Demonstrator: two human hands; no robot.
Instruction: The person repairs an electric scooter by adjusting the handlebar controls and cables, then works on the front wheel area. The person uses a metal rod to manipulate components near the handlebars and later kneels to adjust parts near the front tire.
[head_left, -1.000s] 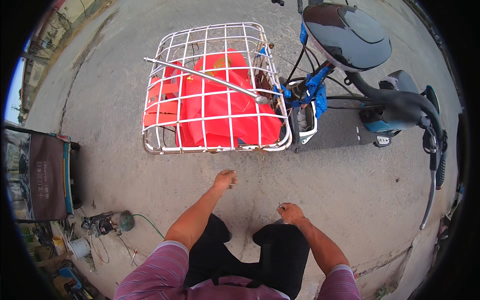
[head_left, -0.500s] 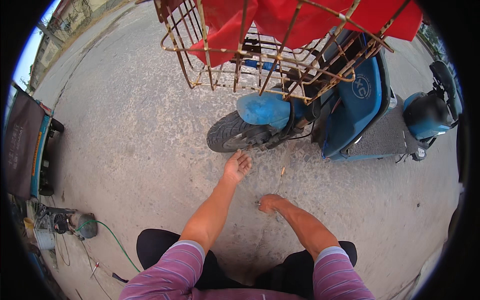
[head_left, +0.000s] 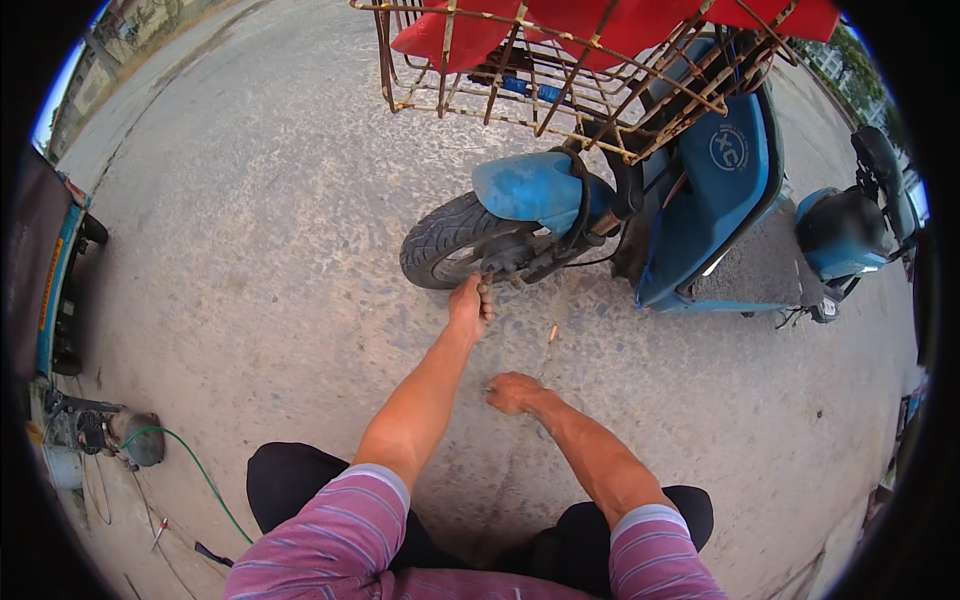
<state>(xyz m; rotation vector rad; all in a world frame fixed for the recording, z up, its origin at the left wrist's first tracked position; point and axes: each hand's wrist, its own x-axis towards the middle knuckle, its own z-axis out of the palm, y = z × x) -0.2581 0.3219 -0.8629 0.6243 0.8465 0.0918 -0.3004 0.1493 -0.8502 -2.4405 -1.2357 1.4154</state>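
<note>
A blue electric scooter [head_left: 725, 180] stands ahead of me, its front wheel [head_left: 447, 240] turned toward the left. My left hand [head_left: 470, 303] reaches to the lower side of that wheel, right by the hub [head_left: 507, 252]. Its fingers are curled in; whatever they grip is hidden. Closer to me, my right hand [head_left: 514, 392] is closed low over the ground, apart from the scooter. A tiny bit of something shows at its fingertips, too small to name. Beyond the right hand lies a slim tool-like thing with an orange-tan end [head_left: 553, 333].
Over the wheel juts a rusty wire basket [head_left: 560, 85] holding red cloth or plastic [head_left: 620, 45]. A small air compressor [head_left: 140, 440] with a green hose [head_left: 205, 470] stands at left, below a parked cart [head_left: 50, 270]. The ground is rough concrete.
My left hand has moved forward to the wheel hub, and its fingers, looser before, have curled. My right hand has shifted slightly left and forward, still closed. The basket sits higher in view.
</note>
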